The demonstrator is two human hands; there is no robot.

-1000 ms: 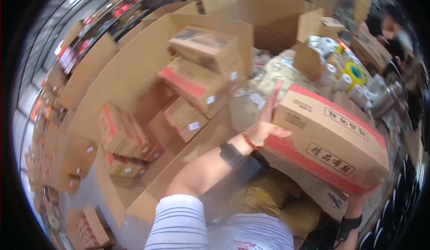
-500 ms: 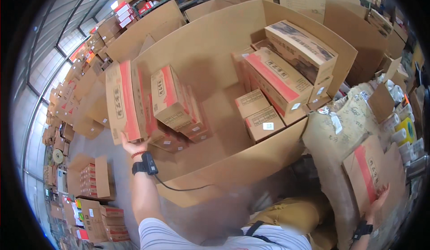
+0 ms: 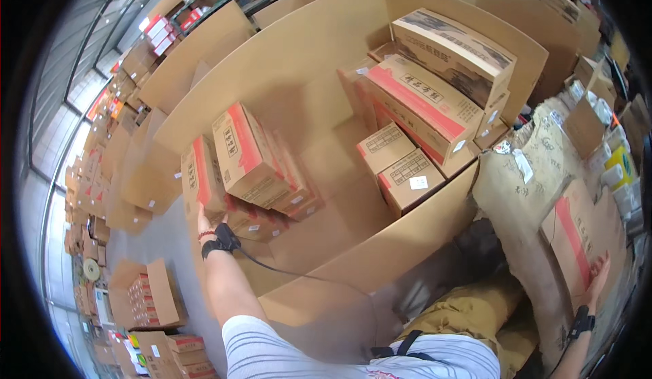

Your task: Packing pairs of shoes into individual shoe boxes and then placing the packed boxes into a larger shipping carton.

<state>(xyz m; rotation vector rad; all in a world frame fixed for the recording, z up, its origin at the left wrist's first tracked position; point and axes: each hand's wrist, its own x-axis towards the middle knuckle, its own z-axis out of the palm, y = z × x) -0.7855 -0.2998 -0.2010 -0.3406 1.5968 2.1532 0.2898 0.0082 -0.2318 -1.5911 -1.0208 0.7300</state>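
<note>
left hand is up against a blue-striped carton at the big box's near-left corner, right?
Not quite: the stripe is red, not blue. The head view shows the left hand against the red-striped carton at the near-left corner of the big cardboard box.

A single head-worn fisheye view looks steeply down from above the person's chest, facing forward into a large open cardboard bin that fills the middle of the frame at arm's reach. Straight edges bow toward the dark circular rim. The striped shirt sits at the lower edge, with warehouse floor far off on the left.
</note>
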